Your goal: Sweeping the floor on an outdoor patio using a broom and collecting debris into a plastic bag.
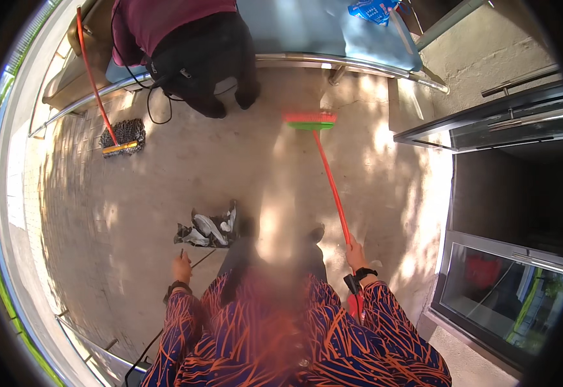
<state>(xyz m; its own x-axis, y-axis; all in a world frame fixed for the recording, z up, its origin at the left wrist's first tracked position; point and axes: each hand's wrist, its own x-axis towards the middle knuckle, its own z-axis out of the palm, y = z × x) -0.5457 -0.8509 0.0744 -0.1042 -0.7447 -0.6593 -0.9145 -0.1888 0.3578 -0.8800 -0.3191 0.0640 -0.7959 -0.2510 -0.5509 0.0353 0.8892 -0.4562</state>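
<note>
Right hand (357, 257): fingers wrapped closed around the red handle of the broom (333, 184)
Broom head: green with pinkish-red bristles, out ahead on the floor (159, 193), below the blue tabletop (294, 29)
Left hand (182, 268): fingers curled in, a small dark tip above them; cannot tell what they grip
Black dustpan (215, 241): on the floor just ahead of the left hand, white scraps (207, 228) in it, a thin dark rod (204, 258) beside
Mop (124, 137): shaggy grey head, farther left
Co-worker (194, 55): dark trousers, beside the tabletop
</note>
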